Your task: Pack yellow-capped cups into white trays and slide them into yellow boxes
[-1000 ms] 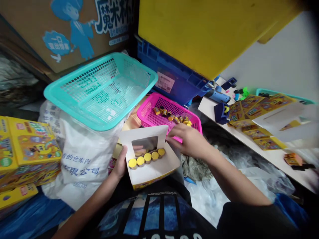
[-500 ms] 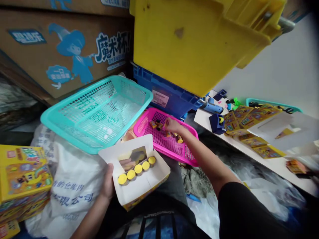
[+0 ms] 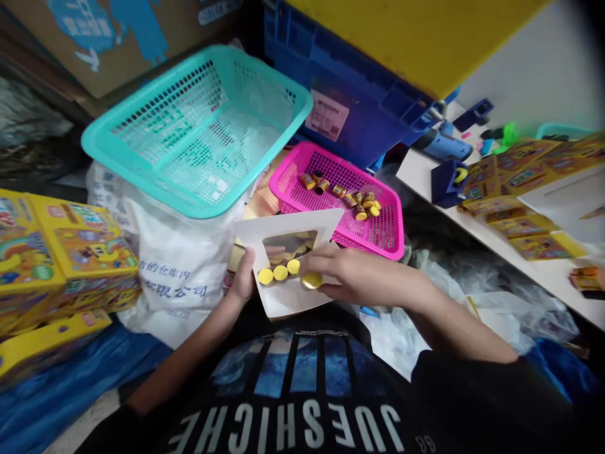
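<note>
Our left hand (image 3: 243, 276) grasps an open white window carton (image 3: 288, 228) from beneath, held close to our body so its row of yellow-capped canisters (image 3: 278, 272) faces us, while our right hand (image 3: 363, 280) pinches another canister (image 3: 312, 280) at the row's end. Loose canisters (image 3: 341, 195) lie within easy reach in a pink plastic basket (image 3: 392, 234), just beside a larger teal basket (image 3: 142, 104) resting on a white sack (image 3: 174, 302). Off to the right, a white worktop (image 3: 425, 183) carries yellow cards (image 3: 515, 176).

Canisters (image 3: 350, 197) in basket (image 3: 326, 156), behind carton (image 3: 293, 224)
</note>
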The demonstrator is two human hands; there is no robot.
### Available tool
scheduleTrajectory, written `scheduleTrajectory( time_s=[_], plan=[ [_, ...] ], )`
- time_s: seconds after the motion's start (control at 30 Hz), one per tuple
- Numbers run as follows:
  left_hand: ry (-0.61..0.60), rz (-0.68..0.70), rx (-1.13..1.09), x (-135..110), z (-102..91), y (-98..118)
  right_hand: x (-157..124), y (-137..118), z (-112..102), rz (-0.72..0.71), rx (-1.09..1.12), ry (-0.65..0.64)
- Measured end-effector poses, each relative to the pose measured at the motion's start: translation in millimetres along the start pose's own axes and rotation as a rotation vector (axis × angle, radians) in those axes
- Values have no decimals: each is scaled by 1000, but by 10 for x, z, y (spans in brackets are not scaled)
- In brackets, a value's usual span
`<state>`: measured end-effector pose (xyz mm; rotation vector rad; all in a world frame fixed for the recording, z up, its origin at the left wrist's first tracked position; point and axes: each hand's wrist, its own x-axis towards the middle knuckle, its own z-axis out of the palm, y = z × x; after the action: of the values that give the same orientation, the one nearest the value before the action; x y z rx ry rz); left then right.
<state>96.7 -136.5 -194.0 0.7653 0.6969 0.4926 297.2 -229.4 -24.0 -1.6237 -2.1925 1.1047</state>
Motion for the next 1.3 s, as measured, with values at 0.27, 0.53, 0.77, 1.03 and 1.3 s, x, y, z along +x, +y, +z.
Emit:
scheduleTrajectory(
  time_s=[0.27, 0.53, 0.77, 1.03, 1.3],
  plan=[
    [125, 82, -30, -30, 77, -119, 574, -1, 406, -166, -307, -224],
    [41, -87, -166, -57, -9, -82, -14, 675, -795, 262, 220, 198],
    [31, -119, -200, 36, 9, 27, 1116, 1642, -757, 697, -143, 405],
    [63, -120, -209, 53, -10, 31, 1486, 1730, -560, 612, -49, 243],
    [104, -104, -218, 28, -85, -10, 690, 1566, -726, 503, 247, 395]
  ],
)
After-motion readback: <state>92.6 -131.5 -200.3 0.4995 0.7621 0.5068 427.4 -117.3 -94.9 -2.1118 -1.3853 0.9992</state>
